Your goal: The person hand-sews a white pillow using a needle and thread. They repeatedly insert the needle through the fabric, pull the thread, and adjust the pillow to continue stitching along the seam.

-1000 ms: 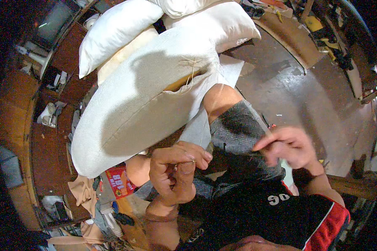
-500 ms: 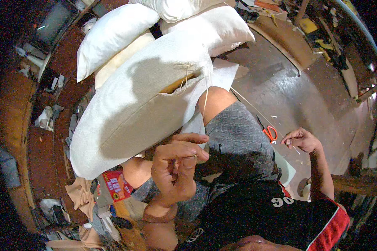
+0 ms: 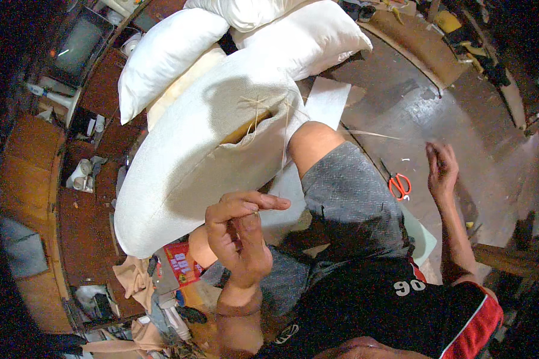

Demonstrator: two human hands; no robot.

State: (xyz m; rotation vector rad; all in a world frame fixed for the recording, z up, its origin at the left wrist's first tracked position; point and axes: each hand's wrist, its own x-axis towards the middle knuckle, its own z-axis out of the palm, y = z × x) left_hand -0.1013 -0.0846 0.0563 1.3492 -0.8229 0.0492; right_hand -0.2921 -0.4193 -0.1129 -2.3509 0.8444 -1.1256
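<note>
A large off-white stuffed cushion (image 3: 161,179) lies across my lap, its woven cover split by a long slit. Something yellow-brown (image 3: 248,128) shows inside that slit. Loose pale thread ends (image 3: 256,105) stick out beside it. One thread (image 3: 285,137) drops from the cushion to my left hand (image 3: 239,236), whose thumb and index finger pinch together on it. Out to the right, my right hand (image 3: 442,170) has its fingers pressed together. A second stretch of thread (image 3: 371,133) runs from behind my knee toward those fingertips, blurring out just before them.
White pillows (image 3: 170,60) are piled beyond the cushion. Orange-handled scissors (image 3: 399,185) lie on the floor right of my leg, near a pale green piece (image 3: 422,236). Left are wooden shelves (image 3: 90,227) with odds and ends, and tan fabric scraps (image 3: 135,281).
My right hand has moved up and away from the scissors, and its thread has swung up. My left hand has shifted slightly left. The view has turned a little.
</note>
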